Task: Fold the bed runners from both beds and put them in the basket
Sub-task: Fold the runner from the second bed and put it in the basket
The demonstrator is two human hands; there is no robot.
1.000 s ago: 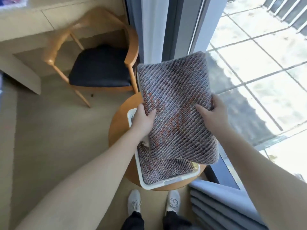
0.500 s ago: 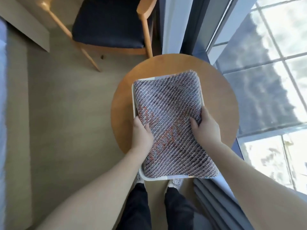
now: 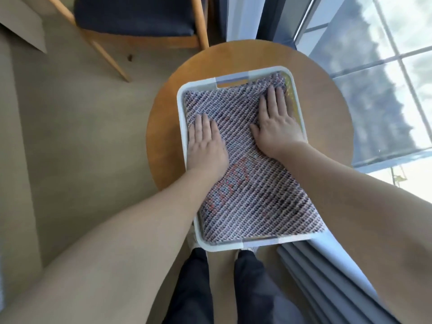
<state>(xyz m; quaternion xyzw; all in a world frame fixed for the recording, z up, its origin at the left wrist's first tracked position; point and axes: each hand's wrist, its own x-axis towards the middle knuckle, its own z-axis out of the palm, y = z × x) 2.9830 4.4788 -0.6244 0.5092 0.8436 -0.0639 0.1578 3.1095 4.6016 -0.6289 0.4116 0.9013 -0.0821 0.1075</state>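
A folded bed runner, woven in grey, dark and red threads, lies flat inside the white basket, filling it from end to end. My left hand rests palm down on the runner's left side with straight fingers. On the far right part of the cloth my right hand presses flat, fingertips near the basket's far corner. Anything beneath the top runner is hidden.
The basket stands on a small round wooden table. A wooden chair with a dark seat stands beyond it at the left. A large window runs along the right, with grey curtain folds by my legs.
The runner came down from the air into the basket. Both hands let go of its edges and now lie flat on top of it.
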